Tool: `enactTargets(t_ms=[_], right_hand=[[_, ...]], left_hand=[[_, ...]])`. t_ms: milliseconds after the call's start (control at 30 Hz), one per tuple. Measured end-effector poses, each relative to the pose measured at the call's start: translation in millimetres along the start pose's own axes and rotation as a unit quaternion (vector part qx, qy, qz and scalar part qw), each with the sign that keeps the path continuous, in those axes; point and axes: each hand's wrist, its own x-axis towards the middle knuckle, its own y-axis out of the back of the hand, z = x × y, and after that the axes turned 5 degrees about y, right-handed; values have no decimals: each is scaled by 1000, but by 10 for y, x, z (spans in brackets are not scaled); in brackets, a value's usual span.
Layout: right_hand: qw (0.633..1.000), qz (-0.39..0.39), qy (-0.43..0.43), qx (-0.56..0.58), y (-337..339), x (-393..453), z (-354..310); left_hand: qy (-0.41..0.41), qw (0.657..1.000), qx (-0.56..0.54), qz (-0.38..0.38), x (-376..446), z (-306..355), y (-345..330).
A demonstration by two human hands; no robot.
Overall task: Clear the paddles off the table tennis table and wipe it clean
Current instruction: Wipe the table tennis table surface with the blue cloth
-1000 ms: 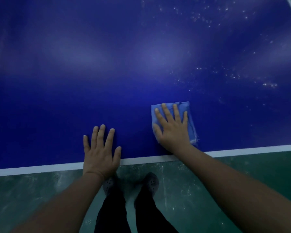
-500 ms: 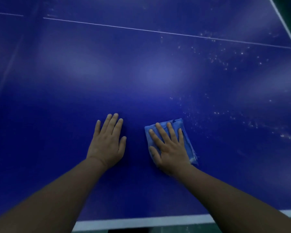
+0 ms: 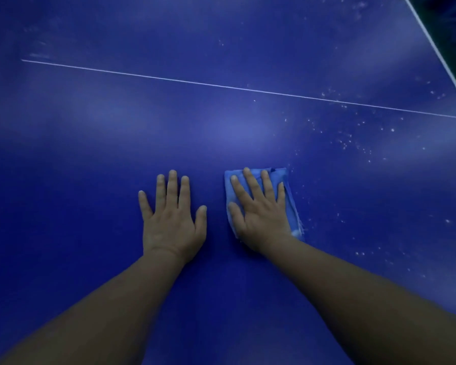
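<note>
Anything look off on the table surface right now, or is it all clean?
Not clean yet. White specks are scattered over the blue table to the right of the cloth, toward the right edge. The right hand presses the cloth flat; the left hand rests on bare table. No paddles in view.

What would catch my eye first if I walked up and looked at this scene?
Two bare hands lie flat side by side on a deep blue table tennis table. The right hand presses a folded blue cloth, while the left hand rests on the bare surface beside it. To the right of the cloth, white specks dot the table, and a thin white line crosses it farther out.
</note>
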Motion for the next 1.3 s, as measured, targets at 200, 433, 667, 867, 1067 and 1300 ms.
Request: enactTargets(t_ms=[200, 433, 667, 867, 1067, 1300], right_hand=[[999, 27, -6, 20, 169, 1064, 265], [998, 34, -37, 33, 448, 2329, 627], [998, 47, 41, 32, 196, 1426, 297], [996, 37, -69, 38, 429, 2134, 481], [998, 50, -25, 38, 244, 2012, -292], [989, 67, -132, -7, 443, 2136, 1264]], left_hand=[[4, 1000, 20, -4, -1, 26, 28], [13, 1000, 14, -9, -12, 47, 21], [3, 1000, 25, 2, -2, 44, 42], [-7, 999, 43, 20, -6, 13, 3], [-13, 999, 42, 26, -15, 27, -25], [-6, 999, 37, 24, -8, -14, -40]])
